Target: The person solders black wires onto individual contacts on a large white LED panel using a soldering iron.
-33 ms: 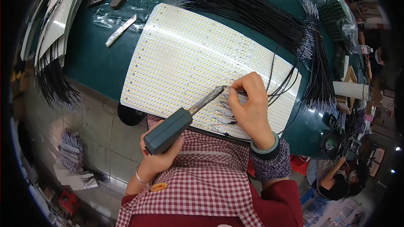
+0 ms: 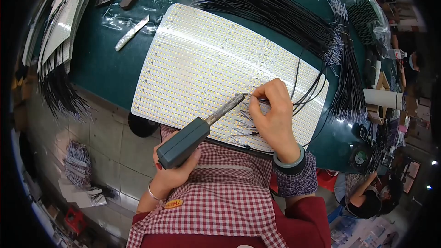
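Note:
My left hand is wrapped around the dark grey-green body of a soldering gun. Its long metal barrel points up and right, and the tip is over a white LED board covered with rows of small yellowish LEDs. Right beside the tip, my right hand pinches a thin black wire between thumb and forefinger. The contact between wire end, tip and board is too small to make out. Several black wires trail right from under that hand, and short stripped wire ends lie below it on the board.
A large bundle of black wires lies behind the board, with another bundle at right. A wrapped blade rests at left on the green table. More wired boards stand far left. A person sits at far right.

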Motion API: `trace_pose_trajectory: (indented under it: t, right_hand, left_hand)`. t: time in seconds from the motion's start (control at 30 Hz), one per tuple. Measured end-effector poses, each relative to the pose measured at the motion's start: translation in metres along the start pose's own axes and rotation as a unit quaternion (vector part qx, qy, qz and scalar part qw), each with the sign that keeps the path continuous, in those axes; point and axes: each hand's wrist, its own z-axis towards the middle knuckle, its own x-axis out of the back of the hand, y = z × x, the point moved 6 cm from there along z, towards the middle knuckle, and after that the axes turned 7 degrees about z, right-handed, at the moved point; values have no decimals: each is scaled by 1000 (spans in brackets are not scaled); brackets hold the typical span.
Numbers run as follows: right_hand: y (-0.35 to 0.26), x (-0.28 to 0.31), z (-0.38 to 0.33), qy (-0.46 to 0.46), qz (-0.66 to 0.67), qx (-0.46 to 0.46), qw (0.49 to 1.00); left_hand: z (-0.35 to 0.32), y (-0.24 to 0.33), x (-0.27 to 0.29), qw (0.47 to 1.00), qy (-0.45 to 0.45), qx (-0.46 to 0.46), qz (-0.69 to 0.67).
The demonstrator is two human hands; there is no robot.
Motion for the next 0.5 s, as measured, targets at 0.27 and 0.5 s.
trace_pose_trajectory:
  t: [0.27,0.5]
  right_hand:
    - [0,-1,0,-5,-3,0,1000]
    - [-1,-1,1,-2,6,-8,1000]
  left_hand:
    - [0,-1,-1,1000,-8,8,-6]
    - [0,0,-2,1000,-22,-11,1]
